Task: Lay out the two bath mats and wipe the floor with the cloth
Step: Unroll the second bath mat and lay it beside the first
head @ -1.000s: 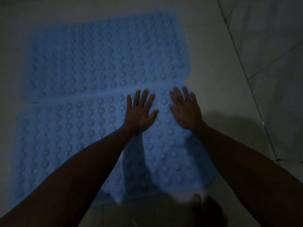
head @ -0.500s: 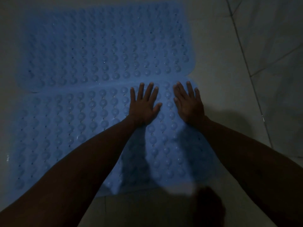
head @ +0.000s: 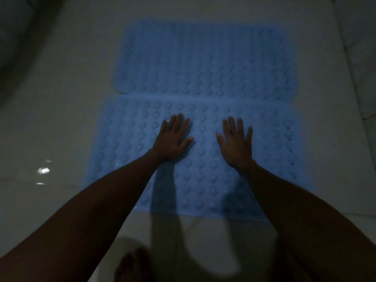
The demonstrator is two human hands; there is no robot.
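Glare is showing on the wet-looking floor (head: 61, 127) left of the near mat (head: 130, 159), the landmark for everything here. Your left hand (head: 173, 140) is lying flat on that mat, left of its middle, fingers spread wide and holding nothing. Your right hand (head: 236, 146) is lying just beside it, right of the mat's middle, grip equally wide and empty, palm down on the bumps. The far mat (head: 203, 58) is sitting just beyond the near mat, its long edge meeting or slightly overlapping the near mat's far edge; you cannot tell which in this dim light. Both mats are running with their long axes left to right across your view. Your foot (head: 134, 267) is standing on the floor on the near side of the near mat.

No cloth is showing anywhere, so laying out looks close to done and wiping is not yet begun. Bare floor is opening widest left of the near mat, so your left hand is the nearer one for it.
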